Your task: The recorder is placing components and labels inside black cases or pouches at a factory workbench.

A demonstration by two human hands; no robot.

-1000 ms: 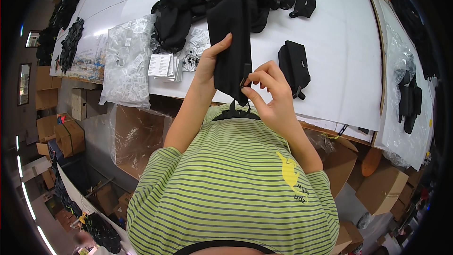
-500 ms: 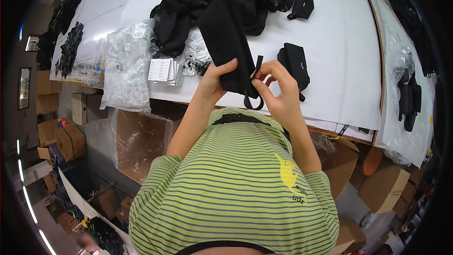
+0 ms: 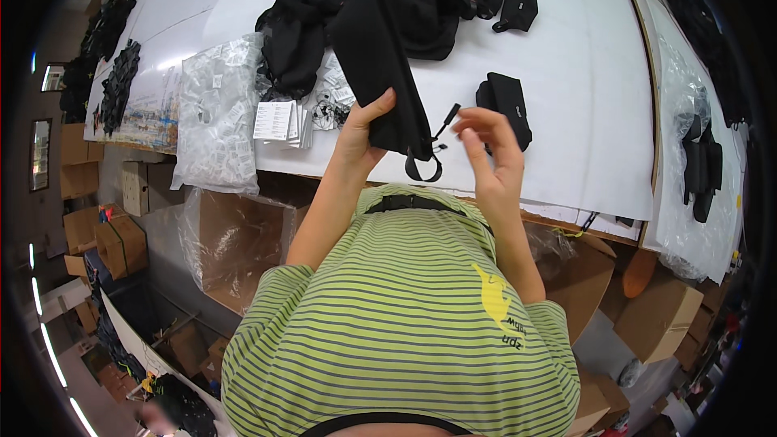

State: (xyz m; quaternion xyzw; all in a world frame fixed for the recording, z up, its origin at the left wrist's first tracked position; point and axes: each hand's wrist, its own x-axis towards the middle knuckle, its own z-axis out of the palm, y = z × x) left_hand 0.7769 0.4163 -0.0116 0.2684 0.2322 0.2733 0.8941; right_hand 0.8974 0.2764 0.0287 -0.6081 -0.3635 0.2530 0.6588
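A long black fabric pouch is gripped near its lower end by my left hand, thumb across its face. At the pouch's near right corner a zipper with a black cord pull sticks out, and a small dark tab hangs beside it. Below that corner dangles a black strap loop. My right hand is just right of the pull, apart from it, fingers spread and slightly blurred, holding nothing. Another black pouch lies on the white table beyond my right hand.
Black pouches form a heap at the far side of the white table, with a single small one to its right. Left of me lie a stack of white cards and a clear bag of small packets. Cardboard boxes stand below.
My right hand has let go of the zipper pull and moved a little right, its fingers opening. The pouch in my left hand has shifted slightly left and up.
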